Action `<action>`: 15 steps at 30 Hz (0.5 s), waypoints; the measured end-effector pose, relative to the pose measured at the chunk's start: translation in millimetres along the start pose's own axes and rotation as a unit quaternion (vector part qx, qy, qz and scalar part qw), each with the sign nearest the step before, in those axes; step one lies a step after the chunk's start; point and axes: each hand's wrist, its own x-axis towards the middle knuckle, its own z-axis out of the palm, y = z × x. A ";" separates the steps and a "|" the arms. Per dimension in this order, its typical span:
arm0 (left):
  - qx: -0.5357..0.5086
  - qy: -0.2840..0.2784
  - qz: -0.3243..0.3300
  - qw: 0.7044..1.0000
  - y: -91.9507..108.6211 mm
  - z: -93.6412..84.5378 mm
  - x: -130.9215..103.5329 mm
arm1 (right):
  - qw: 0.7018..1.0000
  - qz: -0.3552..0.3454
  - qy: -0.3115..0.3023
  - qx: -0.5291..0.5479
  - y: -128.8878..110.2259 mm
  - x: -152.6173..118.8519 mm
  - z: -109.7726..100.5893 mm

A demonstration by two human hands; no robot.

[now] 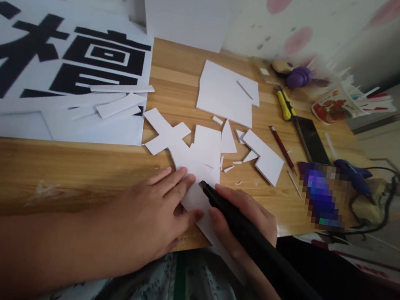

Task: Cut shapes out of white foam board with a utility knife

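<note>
Wood-grain tabletop (69, 170) fills most of the view, backed by a pale wall with pink dots, and it is littered with white offcuts. At the near edge lies a white cut-out sheet (187, 160), partly overhanging the table toward the person's lap. The left hand (155, 213) lies flat on it, fingers spread and pressing down, grasping nothing. The right hand (242, 216) is closed around a long black cutting tool (263, 252) (its exact kind is hard to tell), whose tip touches the sheet just beside the left fingertips. Farther back sit a larger white sheet (227, 94), a slanted white scrap (266, 157), a red pencil (282, 148), a yellow-handled utility knife (285, 105), a dark ruler (312, 139), a blue glue gun (354, 174) with its black cord, and a purple object (299, 76). To the left lies a big poster with bold black characters (57, 73), loose white strips (117, 100) on top of it. The main risk, as I judge it, is the closeness of tool tip and left fingers: a slip could catch a finger. The overhanging part of the sheet has no support, so pressure there could bend or tear it, and thin pressing could let the sheet skid and spoil the line.
</note>
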 end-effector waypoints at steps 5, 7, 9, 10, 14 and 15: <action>-0.007 -0.017 0.015 1.000 -1.7 -2.4 0.5 | 1.000 0.010 0.005 -0.005 -3.5 1.1 0.4; -0.010 -0.028 0.014 0.999 -2.3 -2.6 0.3 | 1.000 0.012 0.006 -0.008 -4.9 1.4 0.3; -0.014 -0.040 0.014 0.999 -2.7 -2.6 -0.3 | 1.000 0.014 0.002 -0.012 -5.5 1.6 -0.2; -0.018 -0.046 0.014 0.999 -3.0 -2.6 -0.7 | 1.000 0.014 -0.002 -0.015 -5.5 1.8 -0.7; -0.030 -0.070 0.013 0.997 -4.6 -3.2 -1.0 | 1.000 -0.008 -0.015 -0.017 -4.1 3.4 -3.1; -0.029 -0.072 0.014 0.997 -5.1 -3.6 -0.8 | 1.000 -0.015 -0.017 -0.017 -3.6 3.9 -3.7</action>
